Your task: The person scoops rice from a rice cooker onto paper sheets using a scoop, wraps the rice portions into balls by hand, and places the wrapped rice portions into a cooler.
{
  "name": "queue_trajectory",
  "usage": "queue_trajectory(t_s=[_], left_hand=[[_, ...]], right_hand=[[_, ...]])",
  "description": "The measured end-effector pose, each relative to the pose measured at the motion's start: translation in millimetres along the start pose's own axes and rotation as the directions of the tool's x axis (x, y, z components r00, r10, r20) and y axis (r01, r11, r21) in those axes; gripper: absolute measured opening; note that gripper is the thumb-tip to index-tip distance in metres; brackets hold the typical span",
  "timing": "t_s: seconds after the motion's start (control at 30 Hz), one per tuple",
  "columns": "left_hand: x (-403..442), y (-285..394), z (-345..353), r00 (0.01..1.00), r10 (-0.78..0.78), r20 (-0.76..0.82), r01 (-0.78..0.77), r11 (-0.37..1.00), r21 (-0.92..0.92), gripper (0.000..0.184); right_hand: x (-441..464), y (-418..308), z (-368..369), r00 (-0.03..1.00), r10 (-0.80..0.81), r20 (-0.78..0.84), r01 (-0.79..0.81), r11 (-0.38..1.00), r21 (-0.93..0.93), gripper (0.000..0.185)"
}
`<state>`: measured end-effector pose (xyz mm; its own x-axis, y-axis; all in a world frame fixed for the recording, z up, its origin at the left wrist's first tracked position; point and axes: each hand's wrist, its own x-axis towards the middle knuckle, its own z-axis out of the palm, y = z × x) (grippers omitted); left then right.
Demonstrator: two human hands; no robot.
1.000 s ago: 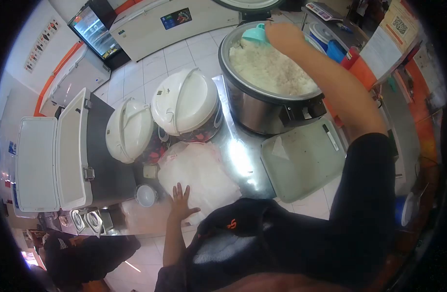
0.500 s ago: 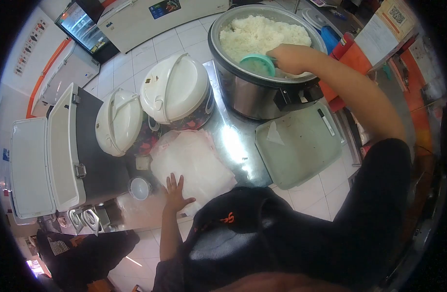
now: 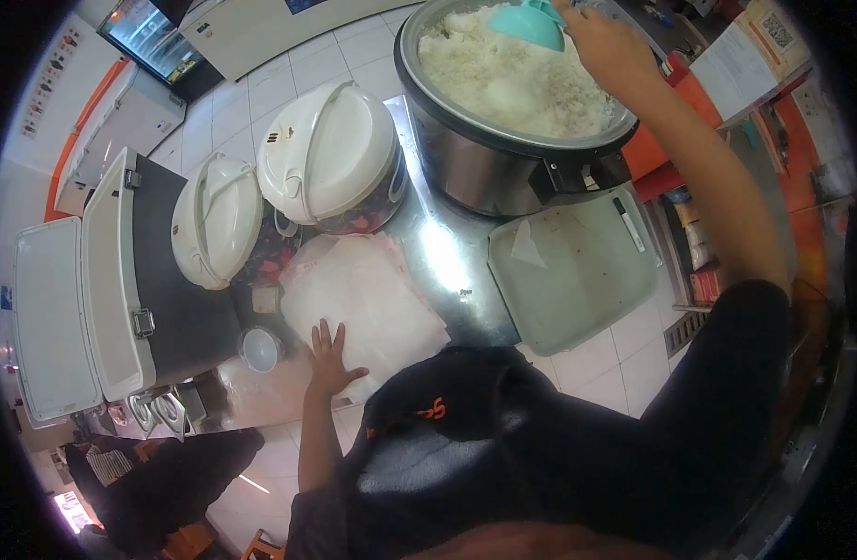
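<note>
My right hand [image 3: 604, 47] grips the handle of a turquoise scoop [image 3: 526, 26], which is turned rounded side up over the far part of the white rice [image 3: 503, 89]. The rice fills a large steel cooker [image 3: 480, 173], open at the top. I cannot tell whether the scoop touches the rice. On the near left, my left hand [image 3: 328, 362] lies with fingers spread on the edge of a stack of white and pinkish wrapping sheets [image 3: 368, 294]. A small bowl [image 3: 260, 350] stands left of that hand.
Two white-lidded containers [image 3: 327, 154] stand behind the sheets. Further left is an open cooler box [image 3: 181, 280]. A pale green tray [image 3: 578, 280] with a marker [image 3: 632, 227] lies below the cooker. At the lower left, a person in dark clothing [image 3: 167, 485] is partly visible.
My right hand has moved the scoop from the near side of the rice to the far side and turned it over. My left hand stays on the sheets. The view has shifted slightly.
</note>
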<state>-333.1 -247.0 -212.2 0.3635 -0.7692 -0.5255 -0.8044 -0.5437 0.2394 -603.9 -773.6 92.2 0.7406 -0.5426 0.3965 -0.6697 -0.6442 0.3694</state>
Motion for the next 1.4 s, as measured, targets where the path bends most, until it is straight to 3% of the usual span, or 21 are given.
queue_trajectory(t_s=[0.1,0.17,0.2,0.23,0.33,0.4,0.43,0.5,0.63,0.73,0.8,0.83,0.93,0.97,1.03,1.07,1.13,1.2,1.27,1.37,1.4], left_hand=[[0.0,0.7,-0.5,1.000,-0.013,0.017,0.014,1.000,-0.008,0.121],[1.5,-0.6,0.8,1.000,-0.012,0.008,0.012,1.000,-0.002,0.121],[0.6,-0.9,2.5,1.000,-0.011,0.002,0.011,1.000,0.005,0.121],[-0.1,-1.3,3.3,1.000,-0.013,0.004,0.013,1.000,0.005,0.121],[1.0,-1.0,2.7,1.000,-0.015,0.006,0.015,1.000,0.000,0.122],[0.8,-2.6,5.4,1.000,-0.004,-0.019,0.004,1.000,0.020,0.122],[0.7,-3.4,6.7,1.000,-0.006,-0.017,0.006,1.000,0.018,0.122],[1.5,-3.3,6.5,1.000,-0.008,-0.016,0.009,1.000,0.013,0.123],[0.7,-9.7,10.1,0.997,0.039,-0.062,-0.043,0.996,-0.073,0.123],[-0.4,-4.0,5.2,0.999,-0.003,-0.032,0.001,0.998,-0.058,0.123],[-0.8,-2.9,4.2,0.999,0.001,-0.033,-0.002,1.000,-0.029,0.122],[-1.2,-2.3,2.7,0.999,-0.006,-0.034,0.005,0.999,-0.035,0.122],[-1.2,-0.6,0.6,1.000,-0.024,-0.010,0.024,1.000,-0.012,0.122],[-0.8,-2.7,2.6,1.000,-0.014,-0.018,0.014,1.000,-0.003,0.121],[1.8,-5.6,6.1,1.000,-0.019,-0.025,0.018,1.000,-0.010,0.121],[3.0,-7.4,7.7,0.999,-0.003,-0.035,0.003,1.000,0.013,0.121],[3.4,-13.6,14.1,0.997,0.026,-0.070,-0.025,1.000,0.016,0.123],[6.1,-20.9,22.4,0.992,0.063,-0.110,-0.062,0.998,0.011,0.124],[2.0,-16.8,17.9,0.991,0.055,-0.124,-0.057,0.998,-0.008,0.123],[-5.1,-14.5,14.8,0.986,-0.008,-0.168,0.000,0.999,-0.046,0.126],[-5.5,-15.9,16.3,0.979,-0.002,-0.206,-0.011,0.998,-0.063,0.127]], right_hand=[[-1.5,-8.7,11.1,0.996,0.047,0.074,-0.045,0.999,-0.026,0.043],[-6.9,-24.4,11.5,0.958,0.006,0.288,-0.003,1.000,-0.011,0.054],[-4.9,-28.3,3.4,0.930,-0.017,0.368,0.008,1.000,0.026,0.050],[-6.2,-30.1,5.4,0.929,-0.020,0.370,0.010,1.000,0.028,0.050],[-10.0,-36.6,6.8,0.888,-0.138,0.439,0.079,0.985,0.150,0.046],[-12.6,-47.3,0.9,0.801,-0.235,0.550,0.059,0.946,0.319,0.037],[-12.2,-46.4,4.8,0.800,-0.238,0.551,0.061,0.946,0.320,0.037],[-9.0,-39.8,14.2,0.761,-0.348,0.548,0.019,0.856,0.516,0.030],[-8.7,-29.5,9.9,0.737,-0.393,0.550,0.028,0.831,0.556,0.028],[-14.1,-19.7,1.4,0.763,-0.430,0.483,0.069,0.797,0.600,0.028],[-20.2,-10.9,3.9,0.855,-0.428,0.292,0.127,0.719,0.683,0.028],[-19.4,-7.9,-0.6,0.852,-0.437,0.289,0.134,0.716,0.685,0.028],[-12.2,14.6,0.7,0.665,-0.286,0.690,-0.409,0.634,0.656,0.022],[-15.3,20.4,2.1,0.661,-0.294,0.690,-0.402,0.637,0.658,0.022],[-20.7,23.3,0.6,0.698,-0.199,0.688,-0.618,0.319,0.719,0.023],[-20.4,23.5,-1.8,0.720,-0.270,0.639,-0.573,0.288,0.767,0.028],[-30.6,0.9,-24.8,0.794,-0.259,0.549,-0.561,0.034,0.827,0.019],[-45.0,-26.5,-37.3,0.822,-0.383,0.422,-0.508,-0.159,0.846,0.022],[-67.6,-79.9,-64.8,0.786,-0.374,0.491,-0.591,-0.226,0.774,0.027],[-106.4,-144.7,-27.3,0.687,-0.638,0.348,-0.559,-0.159,0.814,0.031],[-123.6,-182.2,-22.0,0.670,-0.556,0.492,-0.638,-0.092,0.765,0.024]])
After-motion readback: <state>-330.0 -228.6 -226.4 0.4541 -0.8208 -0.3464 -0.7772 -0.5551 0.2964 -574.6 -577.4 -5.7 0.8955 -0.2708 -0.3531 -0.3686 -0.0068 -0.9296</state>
